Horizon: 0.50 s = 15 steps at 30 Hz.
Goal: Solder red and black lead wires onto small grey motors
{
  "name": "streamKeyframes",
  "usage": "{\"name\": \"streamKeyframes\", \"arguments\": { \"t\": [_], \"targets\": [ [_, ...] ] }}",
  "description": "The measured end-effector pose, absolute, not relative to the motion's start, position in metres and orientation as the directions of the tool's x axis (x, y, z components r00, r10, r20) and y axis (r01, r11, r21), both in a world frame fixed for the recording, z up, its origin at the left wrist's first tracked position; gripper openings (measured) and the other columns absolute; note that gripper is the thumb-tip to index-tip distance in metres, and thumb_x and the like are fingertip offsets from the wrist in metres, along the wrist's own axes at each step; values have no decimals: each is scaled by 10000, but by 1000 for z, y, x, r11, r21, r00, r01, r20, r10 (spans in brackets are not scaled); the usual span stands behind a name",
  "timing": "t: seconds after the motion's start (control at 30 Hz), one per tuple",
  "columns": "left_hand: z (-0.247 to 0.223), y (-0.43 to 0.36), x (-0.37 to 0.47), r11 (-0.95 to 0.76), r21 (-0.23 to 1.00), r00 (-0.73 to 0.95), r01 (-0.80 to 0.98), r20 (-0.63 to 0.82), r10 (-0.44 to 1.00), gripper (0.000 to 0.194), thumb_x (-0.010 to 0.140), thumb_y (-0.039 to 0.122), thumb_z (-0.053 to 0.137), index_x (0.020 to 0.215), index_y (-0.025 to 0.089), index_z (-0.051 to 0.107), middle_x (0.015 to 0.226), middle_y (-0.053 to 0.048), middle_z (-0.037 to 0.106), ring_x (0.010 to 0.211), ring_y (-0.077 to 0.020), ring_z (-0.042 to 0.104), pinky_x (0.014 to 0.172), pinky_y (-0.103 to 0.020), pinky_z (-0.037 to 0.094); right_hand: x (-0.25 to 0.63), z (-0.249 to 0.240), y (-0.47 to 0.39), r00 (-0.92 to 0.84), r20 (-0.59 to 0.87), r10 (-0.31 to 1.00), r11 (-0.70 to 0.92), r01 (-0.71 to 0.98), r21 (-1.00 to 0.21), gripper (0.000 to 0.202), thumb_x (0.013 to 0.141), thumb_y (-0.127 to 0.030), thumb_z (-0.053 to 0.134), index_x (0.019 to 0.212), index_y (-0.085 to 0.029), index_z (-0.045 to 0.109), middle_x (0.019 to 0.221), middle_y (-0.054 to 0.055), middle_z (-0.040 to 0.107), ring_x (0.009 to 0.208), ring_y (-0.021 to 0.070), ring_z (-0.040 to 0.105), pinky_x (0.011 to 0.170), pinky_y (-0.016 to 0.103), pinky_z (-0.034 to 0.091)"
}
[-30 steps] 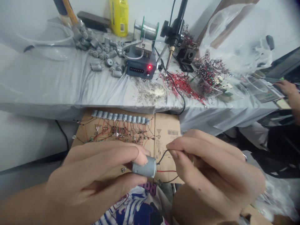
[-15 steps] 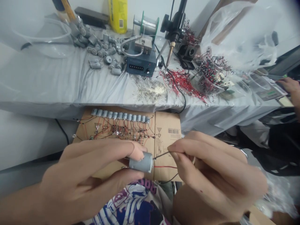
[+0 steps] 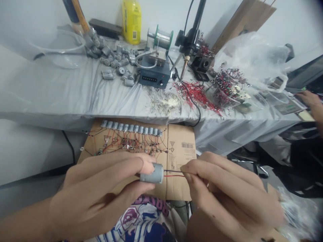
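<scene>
A small grey cylindrical motor [image 3: 152, 173] lies sideways between the thumb and fingers of my left hand [image 3: 106, 185]. From its right end a black wire [image 3: 173, 171] and a red wire [image 3: 174, 175] run to the right. My right hand [image 3: 227, 191] pinches the black wire between thumb and forefinger; the red wire passes behind that thumb. Beneath both hands is a cardboard sheet [image 3: 180, 188], with a row of grey motors [image 3: 131, 128] and wired parts on it.
Behind, a cloth-covered table [image 3: 113, 101] carries loose motors [image 3: 107, 74], a blue soldering unit [image 3: 154, 77], a solder spool [image 3: 164, 37], an iron on a stand [image 3: 186, 64] and red wires [image 3: 199, 95]. A person's hand [image 3: 309, 98] is at the far right.
The black and red wires now run straighter and closer together from the motor. The view has shifted, so the table appears lower. Both hands keep their holds.
</scene>
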<state>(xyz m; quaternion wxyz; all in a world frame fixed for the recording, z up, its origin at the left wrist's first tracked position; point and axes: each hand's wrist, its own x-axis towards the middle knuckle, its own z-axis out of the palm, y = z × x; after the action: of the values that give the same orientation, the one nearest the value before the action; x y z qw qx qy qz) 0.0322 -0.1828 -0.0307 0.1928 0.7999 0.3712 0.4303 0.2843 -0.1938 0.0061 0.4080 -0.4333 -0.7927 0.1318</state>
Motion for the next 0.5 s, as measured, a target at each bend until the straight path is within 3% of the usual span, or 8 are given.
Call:
{"name": "streamKeyframes", "arguments": {
  "t": [0.13,0.3,0.4,0.5],
  "targets": [
    [-29,-183,34,-671,616,351,413,572,741,202,998,220,723,1186,276,676,1121,41,811,950,-130,806,994,-162,653,287,1,-199,-257,487,835,540,557,-631,227,943,-67,651,1023,-251,755,753,13,693,647,163,638,565,307,536],
    [-42,-183,35,-602,719,504,347,399,766,266,1030,149,674,1236,316,645,1184,41,799,1056,-159,788,1005,-241,646,298,-6,-198,-399,327,856,509,547,-665,145,1015,-138,620,1011,-220,740,769,17,665,647,136,619,543,269,492],
    [-53,-178,38,-482,819,518,309,280,808,202,1025,146,679,1148,305,684,1172,31,772,1033,-154,766,938,-226,625,307,-12,-193,-516,199,833,506,566,-650,156,1048,-173,613,1060,-212,764,908,26,676,764,106,661,647,221,532],
    [-60,-172,43,-352,883,496,310,166,852,134,1009,142,694,1044,267,729,1128,10,735,972,-144,735,877,-222,605,314,-17,-191,-512,160,844,498,638,-587,164,1057,-276,656,1167,-265,778,1152,44,677,962,114,710,810,207,576]
  ]
}}
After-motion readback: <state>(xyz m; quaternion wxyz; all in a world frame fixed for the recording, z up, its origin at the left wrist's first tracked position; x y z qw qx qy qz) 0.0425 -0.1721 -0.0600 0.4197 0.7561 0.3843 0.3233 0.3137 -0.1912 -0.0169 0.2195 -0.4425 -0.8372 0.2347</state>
